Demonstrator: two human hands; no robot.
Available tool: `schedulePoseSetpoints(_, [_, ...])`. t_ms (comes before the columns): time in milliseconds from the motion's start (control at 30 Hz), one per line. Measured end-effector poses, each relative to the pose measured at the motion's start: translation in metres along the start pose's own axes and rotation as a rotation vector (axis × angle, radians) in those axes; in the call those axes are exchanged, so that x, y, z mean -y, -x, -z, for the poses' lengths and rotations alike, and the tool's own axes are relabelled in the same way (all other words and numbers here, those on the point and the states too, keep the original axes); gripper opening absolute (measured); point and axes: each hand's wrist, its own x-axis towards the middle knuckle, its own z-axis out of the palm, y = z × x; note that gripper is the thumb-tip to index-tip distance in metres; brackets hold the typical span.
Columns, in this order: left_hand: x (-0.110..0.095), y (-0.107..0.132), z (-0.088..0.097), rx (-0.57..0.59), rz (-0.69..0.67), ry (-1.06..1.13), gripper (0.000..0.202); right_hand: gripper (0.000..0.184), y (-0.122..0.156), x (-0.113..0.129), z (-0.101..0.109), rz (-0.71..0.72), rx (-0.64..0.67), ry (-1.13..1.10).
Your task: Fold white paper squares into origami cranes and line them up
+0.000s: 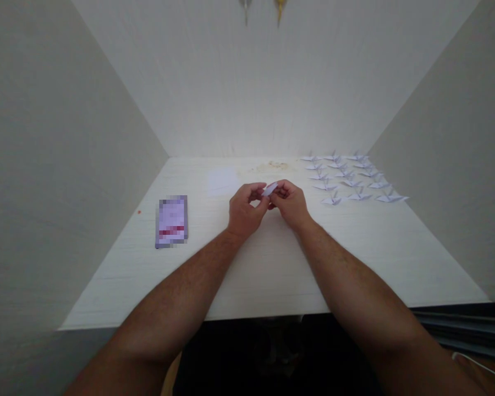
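Paper (269, 189), white, small, folded (shape unclear), in the pinch of left hand (246, 210) and right hand (292, 205)

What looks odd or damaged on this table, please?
A brownish patch by the back wall and a small reddish spot near the left edge interrupt the pale tabletop; stain or wear, I cannot tell.

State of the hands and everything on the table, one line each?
Left hand: fingertips on folded paper
Right hand: fingertips on folded paper
Folded paper: held up between both hands
Paper cranes: wings spread, standing in rows
Paper sheet: lying flat
Tablet: lying flat, display pixelated
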Motion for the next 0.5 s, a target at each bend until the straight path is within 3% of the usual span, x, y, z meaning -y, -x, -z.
schedulePoseSetpoints(500, [-0.0063, -0.0009, -0.0002, 0.021, 0.152, 0.194, 0.029, 0.027, 0.0012, 0.0003, 0.0005, -0.005, -0.02, 0.061])
